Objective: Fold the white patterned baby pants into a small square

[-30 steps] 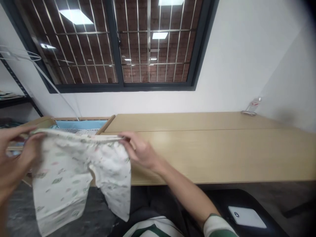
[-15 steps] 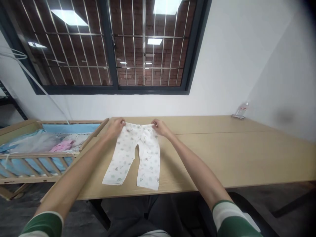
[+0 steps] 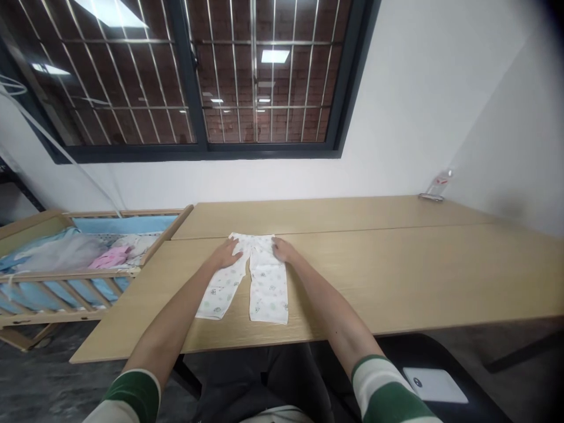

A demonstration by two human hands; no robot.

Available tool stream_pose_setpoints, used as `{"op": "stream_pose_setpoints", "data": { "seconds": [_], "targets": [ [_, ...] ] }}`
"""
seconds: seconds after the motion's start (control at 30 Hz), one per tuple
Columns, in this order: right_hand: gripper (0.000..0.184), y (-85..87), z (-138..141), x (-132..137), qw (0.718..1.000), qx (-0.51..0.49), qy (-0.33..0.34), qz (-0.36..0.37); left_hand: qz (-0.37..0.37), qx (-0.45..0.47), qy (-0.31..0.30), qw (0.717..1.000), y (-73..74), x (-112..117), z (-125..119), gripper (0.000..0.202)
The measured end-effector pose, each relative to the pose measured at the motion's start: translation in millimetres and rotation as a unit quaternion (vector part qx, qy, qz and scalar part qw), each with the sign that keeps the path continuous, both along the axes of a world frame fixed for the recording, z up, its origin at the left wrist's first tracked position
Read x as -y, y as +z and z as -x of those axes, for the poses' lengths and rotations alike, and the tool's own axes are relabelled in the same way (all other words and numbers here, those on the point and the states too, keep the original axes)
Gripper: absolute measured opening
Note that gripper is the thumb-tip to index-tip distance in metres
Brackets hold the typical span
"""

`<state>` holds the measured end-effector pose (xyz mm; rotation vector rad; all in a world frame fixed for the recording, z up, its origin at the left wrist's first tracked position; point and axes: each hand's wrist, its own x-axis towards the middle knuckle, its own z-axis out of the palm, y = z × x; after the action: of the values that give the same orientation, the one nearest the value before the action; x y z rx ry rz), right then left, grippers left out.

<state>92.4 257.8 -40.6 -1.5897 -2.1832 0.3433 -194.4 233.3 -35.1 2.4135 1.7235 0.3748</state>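
A small pair of white pants (image 3: 268, 288) with a faint grey-green print lies on the wooden table, waistband away from me and legs toward me. My left hand (image 3: 225, 254) rests on the left side of the pants below the waistband, its thumb apart from its fingers. At the upper right edge of the pants, my right hand (image 3: 284, 250) lies on the cloth with thumb and fingertips apart. Part of the left hip of the pants is hidden under my left hand.
The wooden table (image 3: 374, 270) runs along the wall under a barred window (image 3: 264, 88). To the left stands a wooden crib (image 3: 66, 279) with blue lining and a pink cloth (image 3: 112, 257). A clear bottle (image 3: 439, 183) is in the far right corner. A white phone (image 3: 435, 385) lies on a black chair.
The waistband, which both hands pinched at its corners, has come down toward me and lies on the table. My hands have let go and now press on the cloth.
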Motion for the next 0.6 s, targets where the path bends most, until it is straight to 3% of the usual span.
{"op": "stream_pose_setpoints", "data": {
  "seconds": [0.1,0.2,0.37,0.5,0.6],
  "targets": [
    [0.042,-5.2,-6.6,-0.1,1.000,0.017,0.014,0.008,0.020,-0.016,0.032,0.999,-8.1,8.6,-5.4,0.079],
    [0.045,-5.0,-12.9,-4.8,1.000,0.010,0.018,0.016,0.032,-0.025,0.060,0.997,-6.1,18.6,-16.2,0.086],
    [0.042,-1.1,-17.6,-18.4,0.998,-0.050,-0.017,0.031,0.004,-0.013,0.079,0.997,22.5,47.8,-43.9,0.078],
    [0.054,0.3,-15.8,-28.2,0.986,-0.126,-0.105,0.039,-0.049,0.013,0.011,0.999,45.5,107.9,-89.4,0.052],
    [0.051,1.7,-15.0,-31.4,0.972,-0.172,-0.151,0.055,-0.031,0.023,-0.086,0.996,47.3,165.5,-130.7,0.040]
  ]
}}
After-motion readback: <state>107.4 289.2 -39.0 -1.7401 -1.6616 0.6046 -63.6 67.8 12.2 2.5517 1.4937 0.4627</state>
